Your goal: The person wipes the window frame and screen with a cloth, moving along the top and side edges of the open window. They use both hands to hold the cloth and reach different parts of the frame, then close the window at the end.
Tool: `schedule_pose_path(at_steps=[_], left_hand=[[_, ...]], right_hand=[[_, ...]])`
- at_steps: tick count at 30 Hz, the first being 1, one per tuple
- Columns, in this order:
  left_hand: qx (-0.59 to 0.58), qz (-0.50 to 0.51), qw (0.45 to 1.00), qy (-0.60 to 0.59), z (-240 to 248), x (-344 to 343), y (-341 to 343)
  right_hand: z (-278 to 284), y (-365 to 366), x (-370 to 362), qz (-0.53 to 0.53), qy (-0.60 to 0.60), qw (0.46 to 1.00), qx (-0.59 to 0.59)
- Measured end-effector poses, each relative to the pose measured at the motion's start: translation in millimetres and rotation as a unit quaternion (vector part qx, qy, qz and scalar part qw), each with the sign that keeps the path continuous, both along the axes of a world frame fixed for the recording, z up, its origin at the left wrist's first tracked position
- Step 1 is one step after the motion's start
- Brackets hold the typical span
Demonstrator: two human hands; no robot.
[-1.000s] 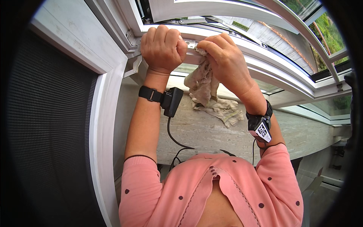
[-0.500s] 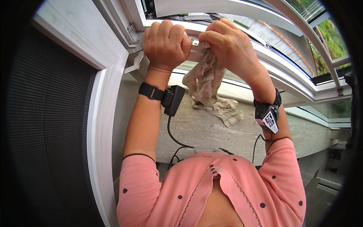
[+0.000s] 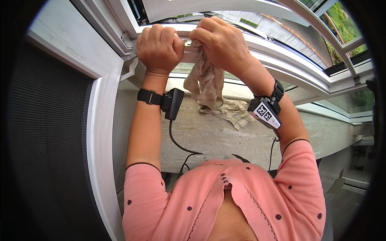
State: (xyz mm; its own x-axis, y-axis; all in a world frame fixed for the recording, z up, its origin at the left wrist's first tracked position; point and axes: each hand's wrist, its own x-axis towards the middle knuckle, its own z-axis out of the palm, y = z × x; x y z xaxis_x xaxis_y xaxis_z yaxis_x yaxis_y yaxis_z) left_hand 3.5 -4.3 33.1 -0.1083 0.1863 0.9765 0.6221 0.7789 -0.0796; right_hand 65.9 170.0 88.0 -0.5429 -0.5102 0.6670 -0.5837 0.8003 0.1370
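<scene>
My left hand (image 3: 159,49) is closed in a fist over the white window frame (image 3: 257,49), near its left corner; whether it grips the frame's edge or something else is hidden. Beside it, my right hand (image 3: 223,45) pinches the top of a crumpled, stained beige cloth (image 3: 207,80) against the frame's inner edge. That cloth hangs down from my fingers. A second pale cloth (image 3: 231,112) lies below it on the stone-look sill (image 3: 225,138). A small metal plate (image 3: 187,42) shows on the frame between my hands.
An open window sash (image 3: 317,24) slants across the upper right, with a metal stay arm (image 3: 189,18) at the top. A dark mesh screen (image 3: 48,128) in a white frame stands at the left. Black cables (image 3: 177,145) run from my wrist devices.
The view has shifted slightly, so the frame sits further left. My right hand and the cloth in it have moved a little closer to my left hand, which stays in its fist.
</scene>
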Motion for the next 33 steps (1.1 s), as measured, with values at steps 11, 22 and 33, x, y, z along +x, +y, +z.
schedule_pose_path(at_steps=[11, 22, 33], left_hand=[[0.013, -0.005, 0.999, -0.049, 4, 7, 1], [0.007, -0.006, 1.000, -0.006, -2, 0, -1], [-0.017, 0.012, 0.999, -0.049, 5, 9, -3]], right_hand=[[12, 0, 4, 0.030, -0.124, 0.992, -0.020], [22, 9, -19, 0.143, -0.130, 0.981, 0.036], [18, 9, 0, 0.066, -0.093, 0.993, 0.034]])
